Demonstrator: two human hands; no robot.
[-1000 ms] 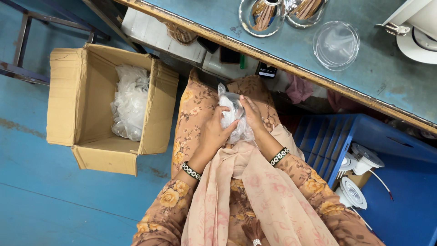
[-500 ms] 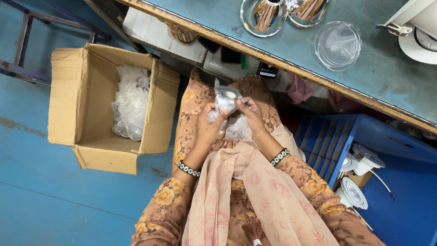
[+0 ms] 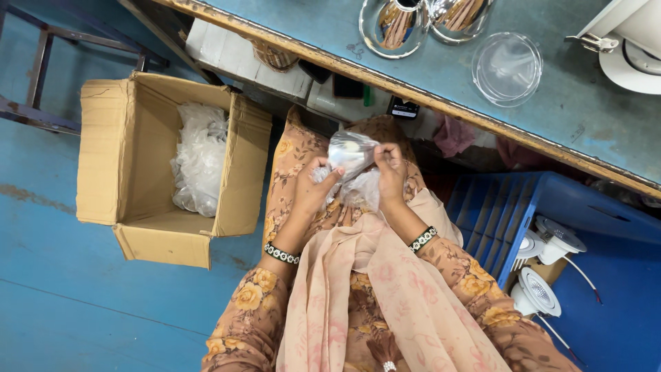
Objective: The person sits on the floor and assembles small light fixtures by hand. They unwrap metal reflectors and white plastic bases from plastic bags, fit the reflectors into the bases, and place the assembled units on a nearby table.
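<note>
Both arms in long brown-orange sleeves printed with yellow and cream flowers. Pale peach scarf, faint pink floral pattern, draped down the middle. Beaded black-and-white bracelet at each wrist: left hand, right hand. Hands bare.

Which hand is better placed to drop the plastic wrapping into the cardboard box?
Left, probably. The left hand grips the clear plastic bag on the side facing the open cardboard box, which sits on the floor to the person's left. The right hand would have to cross the lap.
</note>
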